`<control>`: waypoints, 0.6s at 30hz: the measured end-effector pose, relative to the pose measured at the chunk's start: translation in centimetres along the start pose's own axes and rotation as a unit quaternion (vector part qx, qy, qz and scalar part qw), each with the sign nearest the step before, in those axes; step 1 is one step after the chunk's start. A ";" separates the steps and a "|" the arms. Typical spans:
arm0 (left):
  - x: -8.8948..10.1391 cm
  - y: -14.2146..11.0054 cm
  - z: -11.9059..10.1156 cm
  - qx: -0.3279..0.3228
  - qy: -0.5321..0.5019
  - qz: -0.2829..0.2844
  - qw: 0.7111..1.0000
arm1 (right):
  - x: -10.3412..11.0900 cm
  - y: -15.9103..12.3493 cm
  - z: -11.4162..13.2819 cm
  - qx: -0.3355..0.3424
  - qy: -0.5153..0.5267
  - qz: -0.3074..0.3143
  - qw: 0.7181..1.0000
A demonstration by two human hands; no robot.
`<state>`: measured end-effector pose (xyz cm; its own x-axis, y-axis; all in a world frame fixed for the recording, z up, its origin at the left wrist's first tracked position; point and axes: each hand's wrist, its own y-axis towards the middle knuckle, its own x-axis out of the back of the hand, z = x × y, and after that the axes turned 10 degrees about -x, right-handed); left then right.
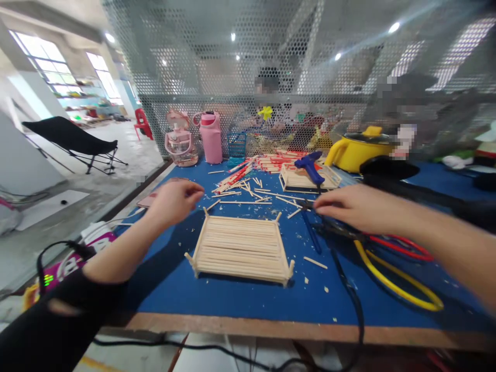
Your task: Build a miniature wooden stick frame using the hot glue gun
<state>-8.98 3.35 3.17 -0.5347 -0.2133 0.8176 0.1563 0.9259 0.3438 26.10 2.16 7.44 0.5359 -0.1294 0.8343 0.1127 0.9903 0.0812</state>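
Note:
A raft-like wooden stick frame (pixel 240 245) lies flat on the blue tabletop in front of me, with a short post at each corner. My left hand (pixel 176 201) hovers past its far left corner. Its fingers are curled into a pinch, and anything between them is too small to make out. My right hand (pixel 343 206) reaches in from the right, fingers stretched forward and apparently holding nothing. Just beyond its fingertips lie blue-handled pliers (pixel 312 232); whether they touch is unclear. A blue glue gun (pixel 310 166) rests on a second stick frame (pixel 289 181) behind.
Loose wooden sticks (pixel 248 188) and red-wrapped bundles (pixel 279 161) lie toward the back. Pink bottles (pixel 211 139) and a yellow pot (pixel 349 155) stand by the mesh screen (pixel 217 67). Yellow-handled tools (pixel 399 281) lie right. A black cable (pixel 351 289) crosses the front edge. People are beyond the mesh.

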 end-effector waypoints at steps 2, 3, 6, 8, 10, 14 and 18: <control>-1.9 2.2 1.0 -0.012 -0.002 0.030 0.999 | -3.7 1.9 0.5 0.167 -0.135 0.086 0.973; -2.7 2.7 1.5 -0.014 -0.004 0.042 0.999 | -5.5 2.8 0.6 0.183 -0.147 0.084 0.969; -4.1 2.7 2.6 -0.010 -0.013 0.061 0.998 | -9.4 4.9 0.4 0.201 -0.164 0.066 0.964; -4.0 2.1 3.0 -0.004 -0.020 0.062 0.998 | -10.5 5.6 0.1 0.201 -0.167 0.054 0.964; -3.5 1.6 3.1 0.000 -0.026 0.060 0.998 | -10.7 5.9 -0.2 0.194 -0.163 0.049 0.966; -2.8 1.4 2.8 0.004 -0.032 0.067 0.997 | -11.0 6.7 -0.1 0.170 -0.143 0.066 0.973; -2.7 1.1 2.5 0.007 -0.041 0.086 0.995 | -10.8 7.5 0.9 0.168 -0.131 0.089 0.973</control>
<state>-9.43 5.76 0.16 -0.5665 -0.0258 0.8237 0.2395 0.9512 0.1945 20.42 11.07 -0.50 0.2850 0.0184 0.9584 -0.2656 0.9622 0.0605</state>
